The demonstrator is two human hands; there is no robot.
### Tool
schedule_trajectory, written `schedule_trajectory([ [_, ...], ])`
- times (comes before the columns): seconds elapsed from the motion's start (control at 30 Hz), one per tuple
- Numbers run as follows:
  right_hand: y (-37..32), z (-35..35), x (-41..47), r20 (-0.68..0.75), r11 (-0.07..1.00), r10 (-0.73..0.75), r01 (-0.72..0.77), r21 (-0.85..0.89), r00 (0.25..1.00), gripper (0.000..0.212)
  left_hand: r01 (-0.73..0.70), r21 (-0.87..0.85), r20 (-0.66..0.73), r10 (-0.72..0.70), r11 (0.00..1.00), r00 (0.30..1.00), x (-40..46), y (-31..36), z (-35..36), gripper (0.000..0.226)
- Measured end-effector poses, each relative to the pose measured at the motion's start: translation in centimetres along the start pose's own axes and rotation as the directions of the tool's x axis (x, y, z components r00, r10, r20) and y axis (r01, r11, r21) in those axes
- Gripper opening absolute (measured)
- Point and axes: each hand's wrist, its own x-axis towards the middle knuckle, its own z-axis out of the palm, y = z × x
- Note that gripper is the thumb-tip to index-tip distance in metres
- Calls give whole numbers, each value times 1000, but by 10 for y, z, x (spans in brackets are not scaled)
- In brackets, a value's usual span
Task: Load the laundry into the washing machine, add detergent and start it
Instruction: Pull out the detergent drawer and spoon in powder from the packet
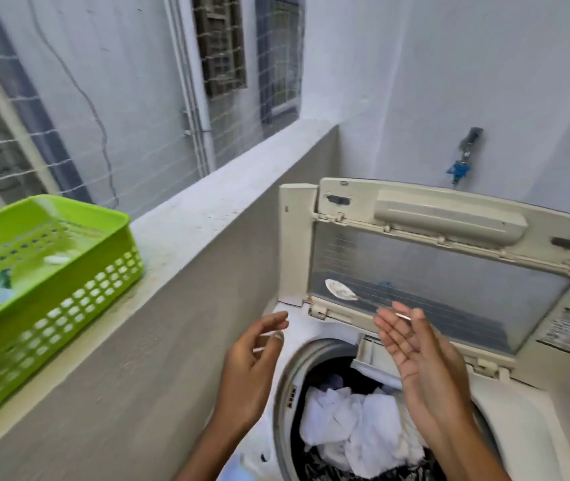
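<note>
Basket (68,272), green and perforated, is set on the ledge (186,216) at far left, a few items seen inside. Left hand (252,362) is held above the washing machine (526,428) rim, fingers relaxed, nothing grasped. Laundry (356,428), white over dark, is heaped in the drum. Right hand (415,355) is raised over it, fingers straight, empty. Lid (450,272) is propped up behind.

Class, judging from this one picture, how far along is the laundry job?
Done: white and dark laundry lies in the drum, lid raised. In hand: nothing; left hand and right hand hover open above it. Left: a few items remain in the green basket; detergent and starting cannot be confirmed.
</note>
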Motion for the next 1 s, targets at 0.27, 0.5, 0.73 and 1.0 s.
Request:
schedule_trajectory([
  [0.27, -29, 112, -39, 391, 999, -19, 1, 45, 920, 30, -298, 547, -227, 481, 782, 847, -50, 60, -92, 27],
  [0.5, -25, 183, -73, 625, 997, -20, -34, 75, 781, 31, -249, 690, -316, 592, 680, 742, -91, 87, -136, 25],
  [0.73, -11, 224, -90, 724, 999, 32, -33, -12, 689, 28, -154, 794, -383, 680, 588, 625, -115, 106, -169, 24],
  [1.0, -4, 238, -92, 729, 987, 24, 100, -126, 684, 27, 148, 825, -492, 564, 546, 663, -105, 114, -200, 28],
])
